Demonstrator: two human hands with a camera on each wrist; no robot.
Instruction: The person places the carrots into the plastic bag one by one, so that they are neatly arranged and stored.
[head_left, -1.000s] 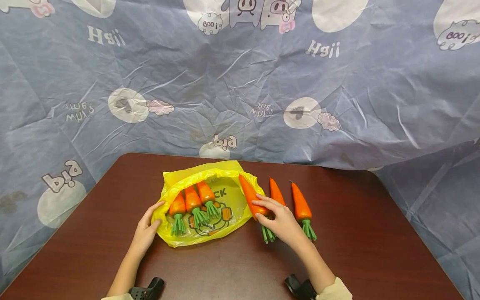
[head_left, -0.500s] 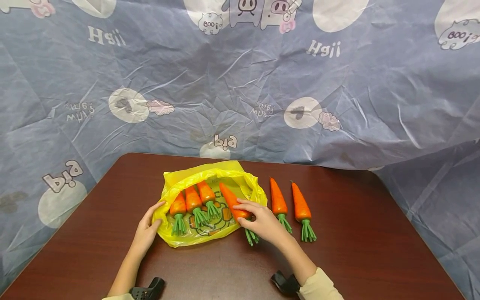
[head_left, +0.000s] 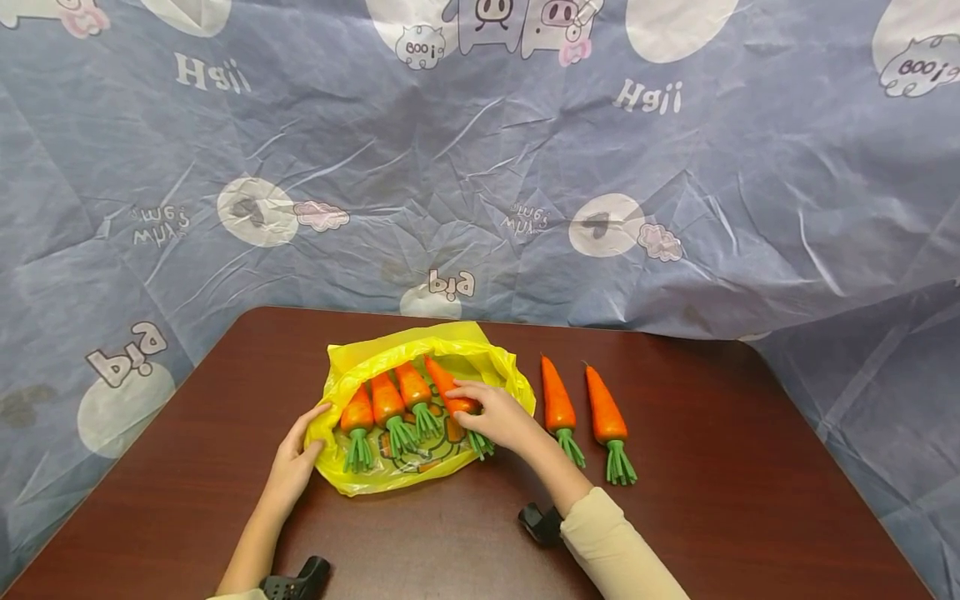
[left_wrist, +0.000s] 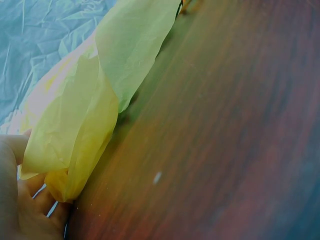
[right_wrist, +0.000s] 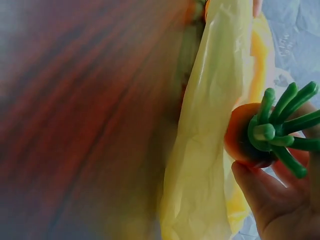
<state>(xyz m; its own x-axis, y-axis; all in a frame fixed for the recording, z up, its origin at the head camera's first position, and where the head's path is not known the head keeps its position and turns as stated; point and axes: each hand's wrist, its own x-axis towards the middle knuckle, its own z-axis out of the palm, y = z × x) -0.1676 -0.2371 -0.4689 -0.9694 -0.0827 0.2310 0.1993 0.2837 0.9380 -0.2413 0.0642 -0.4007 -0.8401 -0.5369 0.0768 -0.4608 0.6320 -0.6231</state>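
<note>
One carrot (head_left: pixel 444 383) lies pinched within the right hand (head_left: pixel 498 415).

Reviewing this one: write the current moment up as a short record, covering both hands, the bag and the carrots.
left hand: holds left edge of yellow bag
right hand: grips one carrot at the bag's opening
bagged: three carrots, side by side
loose: two carrots, right of bag
surface: brown table
</note>
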